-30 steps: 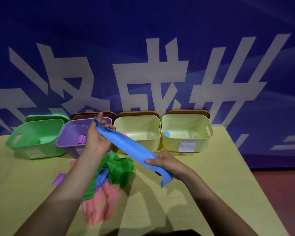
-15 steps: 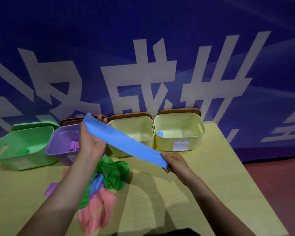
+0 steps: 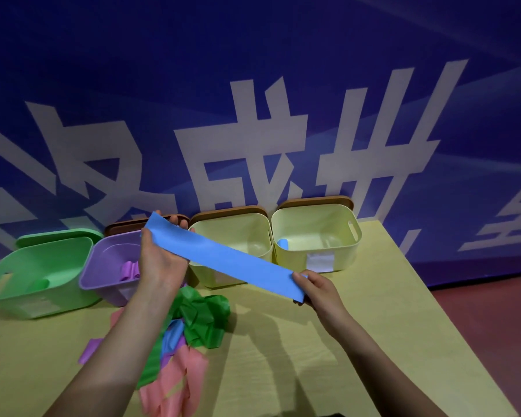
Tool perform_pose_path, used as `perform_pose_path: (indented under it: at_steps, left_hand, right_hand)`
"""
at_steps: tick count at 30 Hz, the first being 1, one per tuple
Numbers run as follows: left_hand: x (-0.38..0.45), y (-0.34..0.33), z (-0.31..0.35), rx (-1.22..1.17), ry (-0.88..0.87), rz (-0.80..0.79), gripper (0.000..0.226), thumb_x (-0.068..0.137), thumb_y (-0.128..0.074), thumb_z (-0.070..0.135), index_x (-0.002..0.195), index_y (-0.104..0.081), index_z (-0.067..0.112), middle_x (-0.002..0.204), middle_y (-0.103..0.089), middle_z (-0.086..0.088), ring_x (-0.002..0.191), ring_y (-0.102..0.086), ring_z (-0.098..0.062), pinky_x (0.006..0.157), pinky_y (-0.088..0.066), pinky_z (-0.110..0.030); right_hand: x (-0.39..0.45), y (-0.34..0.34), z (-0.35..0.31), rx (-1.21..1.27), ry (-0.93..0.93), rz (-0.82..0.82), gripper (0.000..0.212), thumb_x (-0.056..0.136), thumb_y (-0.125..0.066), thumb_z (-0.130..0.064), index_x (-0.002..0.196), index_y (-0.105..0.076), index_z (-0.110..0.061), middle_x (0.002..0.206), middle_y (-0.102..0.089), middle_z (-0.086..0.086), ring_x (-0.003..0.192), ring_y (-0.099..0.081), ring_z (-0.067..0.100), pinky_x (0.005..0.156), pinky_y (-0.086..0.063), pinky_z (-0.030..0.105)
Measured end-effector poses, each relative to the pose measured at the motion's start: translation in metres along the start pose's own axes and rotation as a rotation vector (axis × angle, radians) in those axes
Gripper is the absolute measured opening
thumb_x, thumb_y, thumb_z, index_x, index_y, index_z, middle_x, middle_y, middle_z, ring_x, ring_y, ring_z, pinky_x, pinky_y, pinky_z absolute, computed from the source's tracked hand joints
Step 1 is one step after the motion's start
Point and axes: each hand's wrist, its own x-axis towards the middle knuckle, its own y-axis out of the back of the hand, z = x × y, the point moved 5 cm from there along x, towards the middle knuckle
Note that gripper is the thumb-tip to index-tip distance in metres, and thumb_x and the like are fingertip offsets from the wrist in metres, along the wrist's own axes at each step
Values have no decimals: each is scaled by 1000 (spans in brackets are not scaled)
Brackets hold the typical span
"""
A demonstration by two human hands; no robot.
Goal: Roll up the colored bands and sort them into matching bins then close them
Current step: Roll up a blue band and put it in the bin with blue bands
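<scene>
A flat blue band (image 3: 223, 256) is stretched taut in the air above the table, slanting down to the right. My left hand (image 3: 160, 260) pinches its upper end in front of the purple bin (image 3: 109, 266). My right hand (image 3: 316, 288) pinches its lower end. Below my left arm lies a pile of loose bands (image 3: 193, 323): green, blue, purple and pink. Along the back stand a green bin (image 3: 39, 272), the purple bin with rolled purple bands inside, and two yellow bins (image 3: 232, 245) (image 3: 316, 236), the right one holding a blue roll (image 3: 282, 245).
Lids lean behind the bins against a blue wall with white characters. The yellow table (image 3: 313, 356) ends at the right, with red floor (image 3: 494, 326) beyond its edge. A white label is stuck on the right yellow bin's front.
The blue band was slack and draped over my right hand a second ago; now it is pulled flat and straight between both hands, held by its ends.
</scene>
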Motion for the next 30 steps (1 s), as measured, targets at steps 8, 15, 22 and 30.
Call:
perform_pose_path:
  at_steps: [8, 15, 22, 30]
  left_hand:
    - [-19, -11, -17, 228, 16, 84, 13, 96, -43, 33, 87, -48, 24, 76, -46, 6, 61, -50, -10, 59, -46, -24]
    - [-77, -56, -33, 375, 71, -158, 36, 101, -31, 43, 103, -60, 21, 68, -61, 4, 59, -58, -13, 64, -49, -29]
    - [-101, -60, -59, 722, 173, -241, 41, 102, -33, 35, 109, -61, 7, 73, -68, -9, 65, -64, -21, 71, -50, -34]
    - [-115, -58, -69, 794, 214, -315, 34, 102, -35, 32, 107, -63, 15, 85, -72, -19, 73, -69, -29, 86, -53, -45]
  right_hand:
    - [8, 11, 25, -316, 55, 26, 37, 93, -58, -22, 62, -49, -4, 57, -47, -1, 56, -44, 10, 58, -37, 26]
    - [7, 20, 37, -586, -28, -90, 22, 93, -54, -22, 73, -63, -18, 64, -63, -5, 59, -55, 4, 62, -44, 28]
    - [-16, -7, -76, -191, 372, 26, 20, 88, -57, -29, 88, -71, -14, 79, -66, -7, 78, -61, 6, 69, -47, 23]
    - [-23, -41, -107, -358, 479, -94, 8, 85, -66, -10, 78, -67, -14, 80, -61, 0, 74, -58, 12, 70, -47, 37]
